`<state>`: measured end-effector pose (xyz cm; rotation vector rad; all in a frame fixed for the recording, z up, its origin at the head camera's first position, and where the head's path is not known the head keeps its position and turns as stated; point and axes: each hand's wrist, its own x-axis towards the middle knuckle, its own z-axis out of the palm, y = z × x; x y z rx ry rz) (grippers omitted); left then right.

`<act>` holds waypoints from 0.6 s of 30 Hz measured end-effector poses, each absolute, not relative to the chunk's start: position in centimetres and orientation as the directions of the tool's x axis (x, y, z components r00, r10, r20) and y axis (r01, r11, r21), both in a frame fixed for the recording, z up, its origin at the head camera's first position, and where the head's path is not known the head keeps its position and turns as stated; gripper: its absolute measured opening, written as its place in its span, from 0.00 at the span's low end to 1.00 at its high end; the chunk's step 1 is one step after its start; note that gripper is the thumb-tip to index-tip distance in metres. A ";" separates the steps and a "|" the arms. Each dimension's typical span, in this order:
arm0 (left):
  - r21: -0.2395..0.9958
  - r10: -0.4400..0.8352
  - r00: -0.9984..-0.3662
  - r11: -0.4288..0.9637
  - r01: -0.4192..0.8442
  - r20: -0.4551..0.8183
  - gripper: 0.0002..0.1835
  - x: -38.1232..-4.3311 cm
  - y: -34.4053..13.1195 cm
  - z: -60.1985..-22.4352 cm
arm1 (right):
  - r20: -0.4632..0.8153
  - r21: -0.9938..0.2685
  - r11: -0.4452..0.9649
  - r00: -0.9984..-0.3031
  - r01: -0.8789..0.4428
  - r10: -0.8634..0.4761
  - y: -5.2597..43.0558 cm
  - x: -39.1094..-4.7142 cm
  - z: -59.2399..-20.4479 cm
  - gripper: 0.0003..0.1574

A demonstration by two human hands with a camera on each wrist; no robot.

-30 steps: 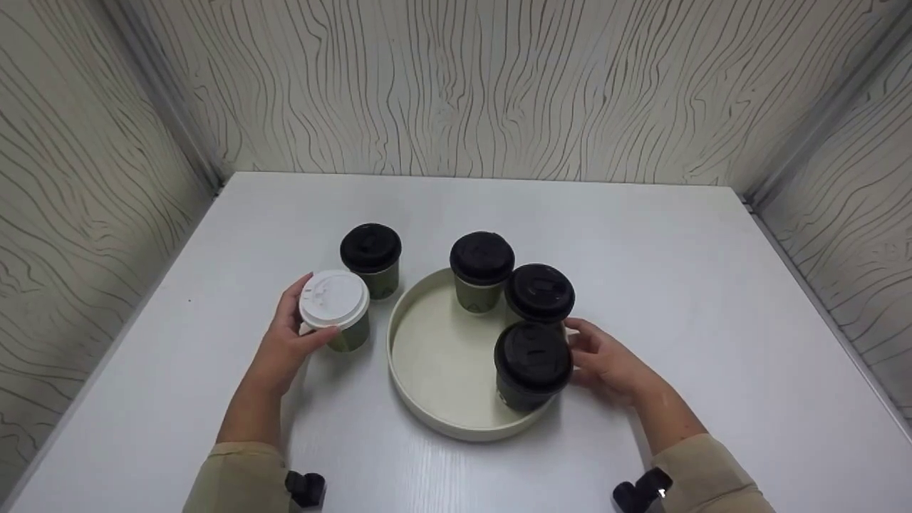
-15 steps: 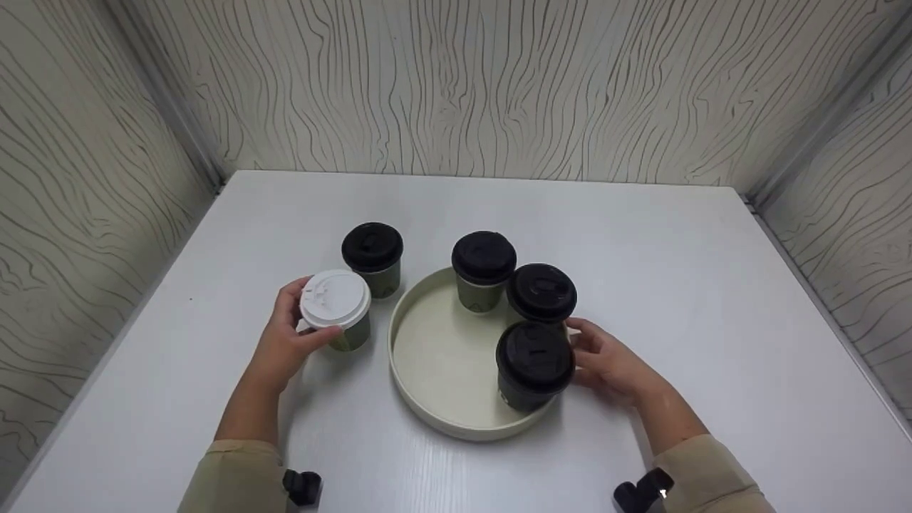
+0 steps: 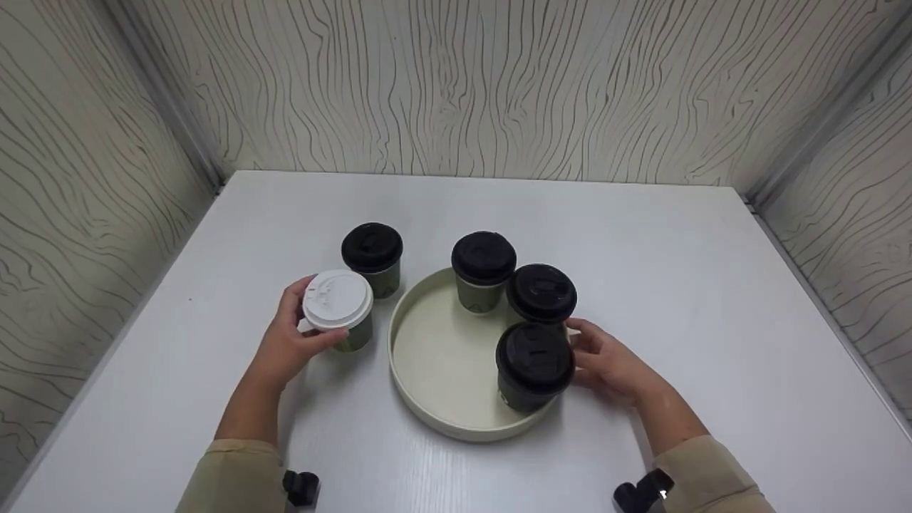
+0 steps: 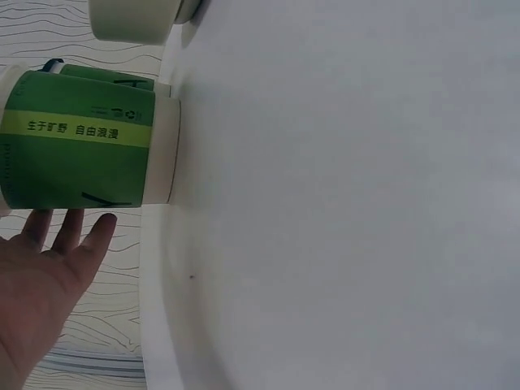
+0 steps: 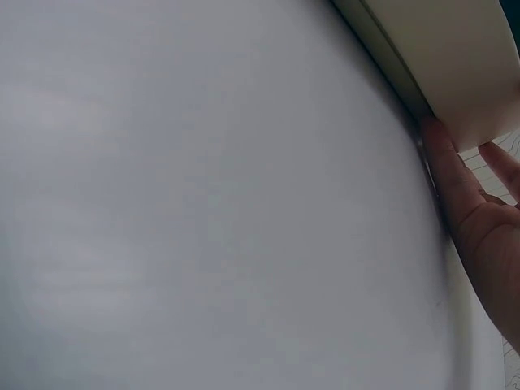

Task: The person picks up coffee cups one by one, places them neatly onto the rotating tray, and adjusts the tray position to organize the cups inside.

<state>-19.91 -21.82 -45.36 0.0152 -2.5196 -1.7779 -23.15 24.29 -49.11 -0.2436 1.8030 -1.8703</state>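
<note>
In the head view, my left hand (image 3: 287, 347) holds a green paper coffee cup (image 3: 358, 333) with a white lid, thumb on the near side and fingers behind. The left wrist view shows its green sleeve (image 4: 77, 162) with printed writing. Beyond it stands a black-lidded coffee cup (image 3: 372, 249) on the table. Several more black-lidded cups (image 3: 536, 360) occupy the back and right of a round cream tray (image 3: 445, 426). My right hand (image 3: 613, 367) touches the tray's right side, its fingers partly hidden. In the right wrist view, fingers (image 5: 445, 158) lie against the outer wall.
A white table (image 3: 684, 285) spreads around the tray, bounded by wood-grain patterned panels (image 3: 456, 85) at the back and both sides. Black wrist devices (image 3: 301, 489) sit beside the sleeves at the front.
My left hand and the white-lidded cup have shifted very slightly right, toward the tray. The right hand, tray and other cups stay as they were.
</note>
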 end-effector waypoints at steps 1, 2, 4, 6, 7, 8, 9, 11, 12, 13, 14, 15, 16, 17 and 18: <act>0.941 -0.041 -0.998 0.337 0.029 0.045 0.51 -19.9 -21.8 -45.4 | -0.225 -0.970 0.026 -0.845 0.243 -0.485 24.3 -23.1 -49.1 0.40; 0.941 -0.041 -0.998 0.337 0.033 0.050 0.51 -19.9 -21.8 -45.4 | -0.225 -0.970 0.025 -0.845 0.244 -0.485 24.3 -23.1 -49.1 0.40; 0.942 -0.042 -0.997 0.332 0.041 0.058 0.51 -20.0 -21.8 -45.5 | -0.223 -0.970 0.023 -0.845 0.243 -0.487 24.2 -23.1 -49.1 0.40; 0.945 -0.043 -0.997 0.324 0.045 0.063 0.50 -20.0 -21.8 -45.6 | -0.222 -0.970 0.023 -0.845 0.242 -0.486 24.2 -23.1 -49.0 0.40; 0.945 -0.041 -0.997 0.324 0.047 0.064 0.50 -19.9 -21.8 -45.6 | -0.223 -0.970 0.025 -0.846 0.241 -0.484 24.2 -23.1 -49.0 0.40; 0.943 -0.043 -0.997 0.330 0.046 0.064 0.50 -19.9 -21.7 -45.5 | -0.225 -0.970 0.026 -0.847 0.243 -0.482 24.2 -23.1 -49.0 0.40; 0.941 -0.044 -0.997 0.334 0.047 0.065 0.50 -19.8 -21.7 -45.5 | -0.227 -0.969 0.027 -0.847 0.245 -0.480 24.2 -23.1 -48.9 0.40; 0.938 -0.045 -0.997 0.343 0.046 0.065 0.49 -19.7 -21.6 -45.4 | -0.231 -0.968 0.023 -0.846 0.251 -0.480 24.1 -23.0 -48.9 0.41; 0.936 -0.046 -0.997 0.348 0.045 0.065 0.49 -19.7 -21.6 -45.3 | -0.231 -0.967 0.020 -0.845 0.253 -0.481 24.1 -23.0 -48.9 0.41; 0.935 -0.047 -0.997 0.352 0.044 0.065 0.49 -19.6 -21.6 -45.3 | -0.232 -0.967 0.018 -0.845 0.255 -0.482 24.1 -23.0 -48.8 0.41; 0.934 -0.049 -0.997 0.355 0.042 0.063 0.49 -19.5 -21.6 -45.2 | -0.232 -0.966 0.015 -0.843 0.258 -0.485 24.1 -23.0 -48.8 0.42; 0.934 -0.050 -0.997 0.355 0.040 0.062 0.49 -19.4 -21.6 -45.2 | -0.232 -0.966 0.014 -0.843 0.258 -0.486 24.1 -23.0 -48.8 0.42; 0.933 -0.051 -0.997 0.358 0.035 0.057 0.49 -19.4 -21.6 -45.1 | -0.231 -0.966 0.013 -0.842 0.257 -0.487 24.1 -23.0 -48.8 0.42; 0.933 -0.051 -0.997 0.359 0.034 0.056 0.50 -19.3 -21.6 -45.0 | -0.230 -0.967 0.014 -0.842 0.256 -0.488 24.1 -23.0 -48.8 0.42; 0.932 -0.053 -0.997 0.362 0.031 0.054 0.50 -19.2 -21.6 -44.9 | -0.230 -0.967 0.017 -0.842 0.254 -0.487 24.1 -23.0 -48.9 0.42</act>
